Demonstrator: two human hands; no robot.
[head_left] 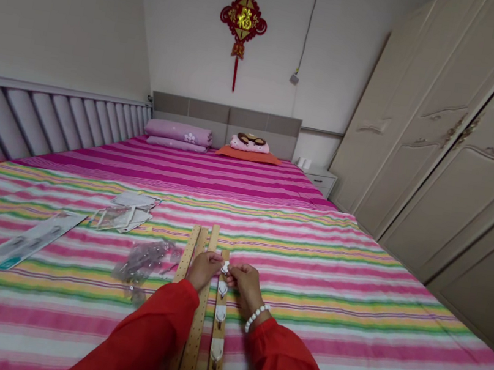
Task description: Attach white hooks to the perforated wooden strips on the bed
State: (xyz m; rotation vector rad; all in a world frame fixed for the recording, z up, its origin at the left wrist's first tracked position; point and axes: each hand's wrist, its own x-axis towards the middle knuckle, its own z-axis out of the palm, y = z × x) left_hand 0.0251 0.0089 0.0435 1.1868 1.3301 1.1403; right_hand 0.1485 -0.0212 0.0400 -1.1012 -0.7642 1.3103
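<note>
Red sleeves at the near edge, both hands meeting over some wooden strips (197, 326) laid on a striped bedspread (350, 299). The left hand (203, 269) and right hand (245, 282) pinch one small white hook (225, 266) between their fingertips, at the far end of the right strip. Clear plastic bags (142, 262) and paper sheets (24, 246) lie left. Farther off: pillows (179, 135), a headboard (224, 115), a red wall ornament (242, 23), wardrobe doors (456, 148) on the right.

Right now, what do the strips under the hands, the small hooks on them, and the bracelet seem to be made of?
Strips: pale unfinished wood, apparently; tan, matte, rows of holes. Hooks: white, glossy, probably plastic; too small to be sure. Bracelet: round white beads, material unclear.
</note>
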